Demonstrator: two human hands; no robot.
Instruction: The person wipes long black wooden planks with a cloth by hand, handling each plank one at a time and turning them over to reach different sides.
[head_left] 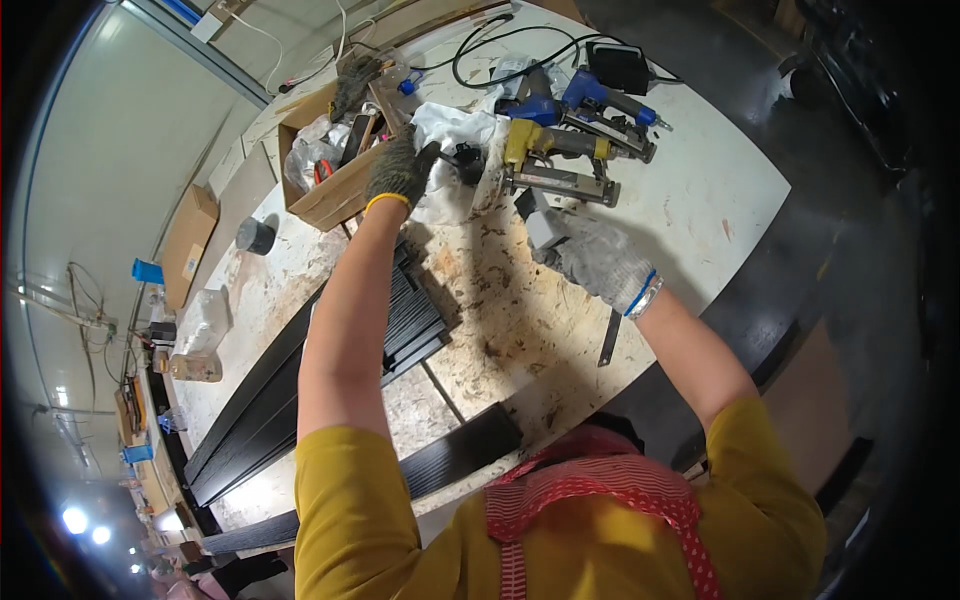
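Observation:
My left hand (pixel 400 172), in a dark knitted glove with a yellow cuff, reaches to the right edge of an open cardboard box (pixel 325 208). Its fingers are bent together at a white plastic bag (pixel 440 195), by a small black object (pixel 467 163); whether they hold part of it is hard to make out. Over the table, my right hand (pixel 598 262), in a grey glove with a blue cuff, grips a small light-grey block (pixel 544 228) with a dark end. Just beyond it lies a yellow nail gun (pixel 560 142), with blue nail guns (pixel 590 92) behind.
Black grained strips (pixel 290 395) are stacked at the left of the worn white table (pixel 740 170). Another black strip (pixel 460 450) lies along the near edge. A dark cup (pixel 256 236) stands left of the box. A black cable (pixel 460 55) curls at the back.

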